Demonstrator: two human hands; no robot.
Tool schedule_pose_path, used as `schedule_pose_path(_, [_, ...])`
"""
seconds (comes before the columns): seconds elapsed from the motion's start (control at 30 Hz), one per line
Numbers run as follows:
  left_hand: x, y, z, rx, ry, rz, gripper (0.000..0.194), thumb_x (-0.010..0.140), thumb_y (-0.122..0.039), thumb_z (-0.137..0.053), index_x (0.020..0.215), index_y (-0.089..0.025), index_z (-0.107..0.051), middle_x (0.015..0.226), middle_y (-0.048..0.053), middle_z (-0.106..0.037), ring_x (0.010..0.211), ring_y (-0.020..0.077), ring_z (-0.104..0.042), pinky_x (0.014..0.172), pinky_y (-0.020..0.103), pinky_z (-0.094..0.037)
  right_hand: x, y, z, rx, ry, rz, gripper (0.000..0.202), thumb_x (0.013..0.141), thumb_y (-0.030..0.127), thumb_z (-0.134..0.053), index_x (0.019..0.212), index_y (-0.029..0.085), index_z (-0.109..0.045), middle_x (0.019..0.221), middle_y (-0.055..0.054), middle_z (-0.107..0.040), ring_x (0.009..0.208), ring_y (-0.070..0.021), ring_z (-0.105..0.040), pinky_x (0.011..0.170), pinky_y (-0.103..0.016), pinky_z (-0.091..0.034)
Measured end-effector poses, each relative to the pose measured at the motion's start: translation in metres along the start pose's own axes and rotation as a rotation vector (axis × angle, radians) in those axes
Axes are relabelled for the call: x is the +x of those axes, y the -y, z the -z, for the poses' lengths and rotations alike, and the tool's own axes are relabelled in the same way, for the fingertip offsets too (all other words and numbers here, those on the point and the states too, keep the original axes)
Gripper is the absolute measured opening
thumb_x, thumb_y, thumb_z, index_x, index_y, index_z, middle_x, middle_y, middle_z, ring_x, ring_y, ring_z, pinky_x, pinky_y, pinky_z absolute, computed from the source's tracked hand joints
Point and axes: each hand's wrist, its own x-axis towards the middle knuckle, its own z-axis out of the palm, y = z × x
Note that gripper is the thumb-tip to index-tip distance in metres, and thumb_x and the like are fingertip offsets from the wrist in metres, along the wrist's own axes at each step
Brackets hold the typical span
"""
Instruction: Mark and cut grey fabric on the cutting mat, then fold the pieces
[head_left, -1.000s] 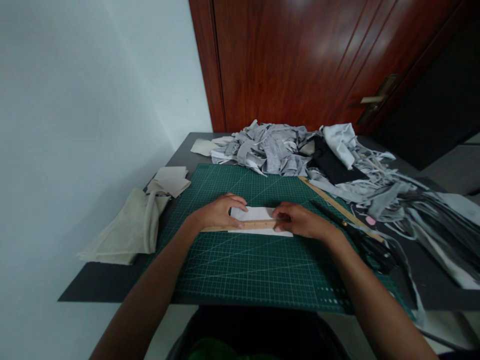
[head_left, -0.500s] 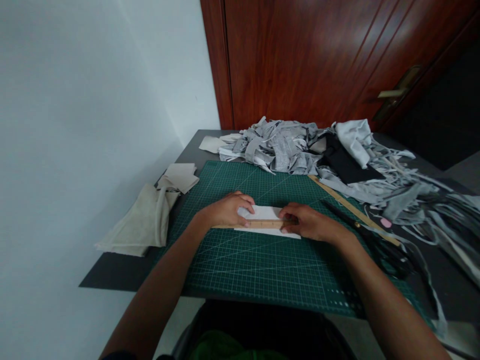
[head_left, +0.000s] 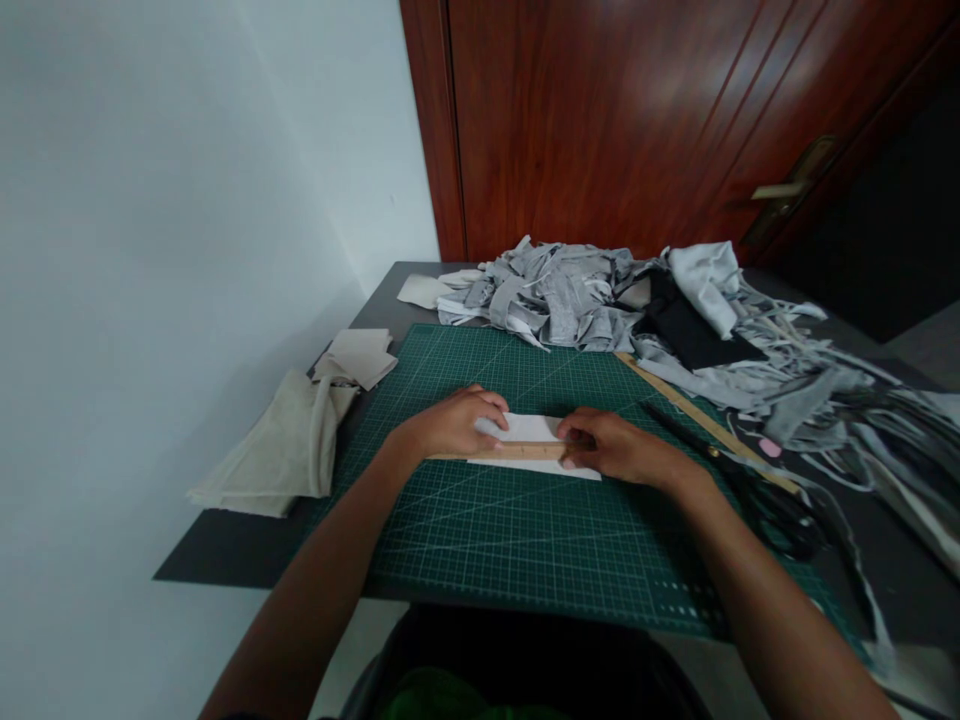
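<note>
A wooden ruler [head_left: 525,451] lies lengthwise across a white piece of fabric or paper [head_left: 534,428], whose far and near edges show on both sides of it. My left hand [head_left: 459,422] is at the ruler's left part, thumb on it and fingers curled over the white piece's far edge. At the right end, my right hand [head_left: 611,444] pinches the ruler with thumb and fingers, also touching the white piece. Beneath everything spreads a green cutting mat [head_left: 495,540] with a printed grid.
Grey fabric strips [head_left: 562,290] are heaped at the back, with black cloth [head_left: 694,325] among them. To the right lie black scissors [head_left: 757,495], a second wooden ruler [head_left: 690,408] and a pink piece [head_left: 769,447]. Folded beige cloth [head_left: 281,450] sits left, by the wall.
The view has shifted very slightly. Both hands, the ruler and the white piece keep the same places on the mat.
</note>
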Motion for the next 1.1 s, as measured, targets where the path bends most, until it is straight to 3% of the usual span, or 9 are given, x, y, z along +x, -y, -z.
schedule_pose_path(0.13, [0.0014, 0.0003, -0.0009, 0.008, -0.025, 0.0, 0.021, 0.08, -0.021, -0.076, 0.101, -0.021, -0.077, 0.125, 0.006, -0.065, 0.115, 0.0227, -0.057, 0.105, 0.037, -0.039, -0.001, 0.0023, 0.0015, -0.005, 0.0, -0.006, 0.025, 0.085, 0.034, -0.07, 0.105, 0.021, -0.067, 0.102, -0.005, -0.063, 0.088, -0.0207, -0.061, 0.076, -0.031, -0.045])
schedule_pose_path(0.4, [0.0019, -0.0001, -0.0016, 0.043, -0.035, -0.014, 0.029, 0.073, -0.03, -0.084, 0.101, -0.022, -0.077, 0.124, 0.005, -0.065, 0.114, 0.0244, -0.056, 0.104, 0.039, -0.039, -0.0003, 0.0021, 0.0034, 0.015, 0.021, 0.012, 0.024, 0.084, 0.029, -0.071, 0.106, 0.021, -0.065, 0.102, -0.004, -0.06, 0.091, -0.0204, -0.059, 0.078, -0.03, -0.045])
schedule_pose_path(1.1, [0.0024, -0.0024, -0.0002, 0.038, -0.028, 0.0, 0.03, 0.072, -0.026, -0.085, 0.101, -0.022, -0.077, 0.123, 0.006, -0.066, 0.115, 0.0241, -0.056, 0.104, 0.037, -0.04, 0.0006, 0.0004, 0.0031, 0.002, -0.005, 0.032, 0.022, 0.083, 0.026, -0.071, 0.104, 0.021, -0.065, 0.109, -0.005, -0.058, 0.094, -0.0208, -0.059, 0.084, -0.032, -0.046])
